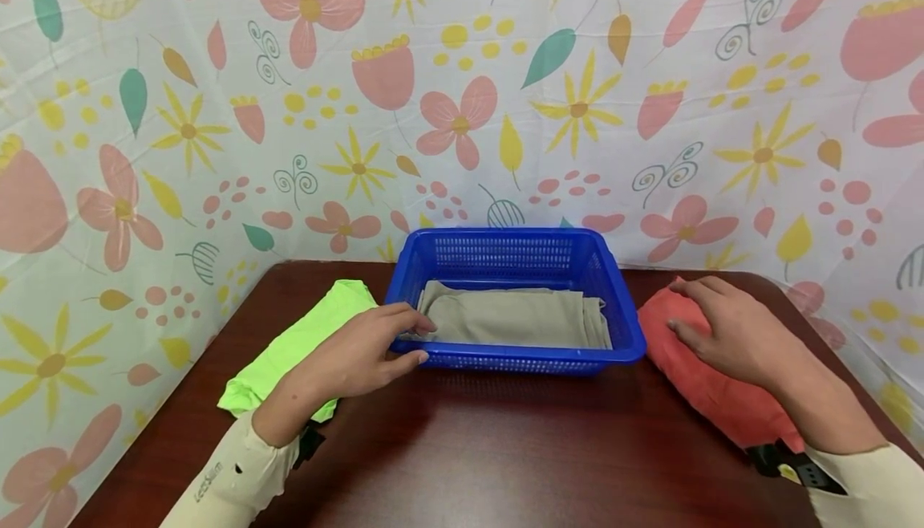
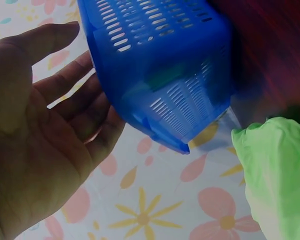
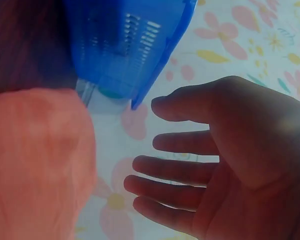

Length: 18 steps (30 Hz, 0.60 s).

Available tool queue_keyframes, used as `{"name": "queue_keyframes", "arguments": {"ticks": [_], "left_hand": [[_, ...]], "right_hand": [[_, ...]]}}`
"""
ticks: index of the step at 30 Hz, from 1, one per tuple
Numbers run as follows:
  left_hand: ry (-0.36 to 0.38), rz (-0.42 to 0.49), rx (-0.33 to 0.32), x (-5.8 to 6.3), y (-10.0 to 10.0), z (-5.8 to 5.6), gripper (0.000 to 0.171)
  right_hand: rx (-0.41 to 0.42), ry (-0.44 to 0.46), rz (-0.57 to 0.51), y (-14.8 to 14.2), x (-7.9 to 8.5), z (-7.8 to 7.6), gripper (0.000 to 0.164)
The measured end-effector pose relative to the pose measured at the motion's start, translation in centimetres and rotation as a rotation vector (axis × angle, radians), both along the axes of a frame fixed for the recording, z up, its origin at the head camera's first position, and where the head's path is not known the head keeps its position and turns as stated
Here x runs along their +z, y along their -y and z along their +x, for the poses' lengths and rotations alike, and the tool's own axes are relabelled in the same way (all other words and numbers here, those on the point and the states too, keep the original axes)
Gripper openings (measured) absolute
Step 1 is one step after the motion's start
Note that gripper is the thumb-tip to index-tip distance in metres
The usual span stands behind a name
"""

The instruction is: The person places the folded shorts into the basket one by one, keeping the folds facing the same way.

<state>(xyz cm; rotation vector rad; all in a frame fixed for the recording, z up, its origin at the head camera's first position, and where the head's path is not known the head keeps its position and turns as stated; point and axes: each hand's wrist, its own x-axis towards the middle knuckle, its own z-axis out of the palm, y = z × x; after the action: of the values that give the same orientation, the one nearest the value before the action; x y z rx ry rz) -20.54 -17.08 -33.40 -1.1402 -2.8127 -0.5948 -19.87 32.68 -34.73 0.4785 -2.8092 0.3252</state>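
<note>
A blue plastic basket [image 1: 505, 358] stands on the table with a folded grey cloth [image 1: 516, 315] inside it. My left hand [image 1: 368, 351] is at the basket's near left corner, its fingers reaching over the rim and its thumb outside. The left wrist view shows these fingers loosely bent beside the basket wall [image 2: 155, 75], the thumb apart from it. Over the red cloth [image 1: 711, 379] on the right, my right hand [image 1: 736, 335] hovers with fingers spread and nothing in them. A bright green cloth [image 1: 289, 351] lies under and beyond my left forearm.
The dark brown table [image 1: 520, 448] carries the basket at its far middle. Behind it hangs a white curtain [image 1: 462, 46] with printed flowers, close to the basket's back rim. The green and red cloths flank the basket on either side.
</note>
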Motion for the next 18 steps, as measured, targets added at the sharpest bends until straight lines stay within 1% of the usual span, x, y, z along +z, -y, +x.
{"name": "queue_keyframes", "arguments": {"ticks": [3,9,11,13,18], "left_hand": [[-0.008,0.004,-0.012,-0.3,-0.2,0.0,0.035],[-0.021,-0.018,-0.011,-0.5,-0.5,0.1,0.033],[-0.020,-0.024,-0.008,-0.5,-0.6,0.1,0.030],[-0.023,-0.030,-0.006,-0.6,-0.7,0.0,0.028],[-0.029,-0.044,-0.007,-0.9,-0.8,-0.1,0.025]], "right_hand": [[-0.006,0.028,0.034,-0.7,-0.3,0.0,0.066],[0.040,-0.001,0.066,-2.3,-1.2,0.0,0.067],[0.047,0.005,0.070,-3.0,-1.5,0.0,0.067],[0.048,0.016,0.072,-3.5,-1.7,0.0,0.067],[0.040,0.075,0.084,-4.8,-2.2,0.0,0.067]]}}
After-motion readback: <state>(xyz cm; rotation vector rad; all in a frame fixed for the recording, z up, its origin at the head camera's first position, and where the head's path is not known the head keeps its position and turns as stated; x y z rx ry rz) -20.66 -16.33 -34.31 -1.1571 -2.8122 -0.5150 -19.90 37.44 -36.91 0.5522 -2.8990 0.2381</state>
